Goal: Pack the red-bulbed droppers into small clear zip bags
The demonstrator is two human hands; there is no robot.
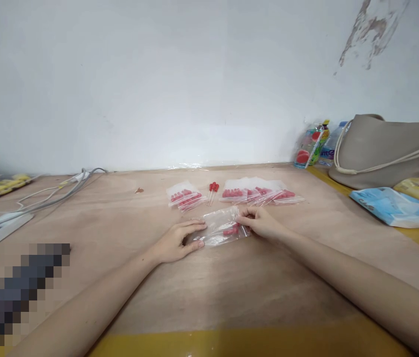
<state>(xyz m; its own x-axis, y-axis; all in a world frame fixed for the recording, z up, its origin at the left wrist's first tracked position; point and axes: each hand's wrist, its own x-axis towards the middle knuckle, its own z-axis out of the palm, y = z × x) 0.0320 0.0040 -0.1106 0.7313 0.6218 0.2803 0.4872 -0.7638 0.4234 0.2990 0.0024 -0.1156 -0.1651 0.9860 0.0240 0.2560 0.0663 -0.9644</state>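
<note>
A clear plastic bag (pixel 215 223) lies flat on the table between my hands, with a few red-ended pieces (pixel 231 231) inside near its right end. My left hand (pixel 180 241) rests at the bag's left edge, thumb and fingers apart, fingertips touching the plastic. At the bag's upper right corner, my right hand (pixel 259 221) pinches the plastic, its fingertips close to the red ends. Just beyond lie three loose thin clear sticks with red bulb-like heads (pixel 214 187), resembling droppers. Filled bags of similar red-ended pieces sit left (pixel 185 197) and right (pixel 257 192) of them.
A power strip (pixel 5 227) with grey and white cables is at the left, near a yellow-packed tray (pixel 3 186). To the right are bottles (pixel 311 146), a grey bag (pixel 388 148) and a blue tissue pack (pixel 395 206). Yellow tape (pixel 209 343) edges the wooden table.
</note>
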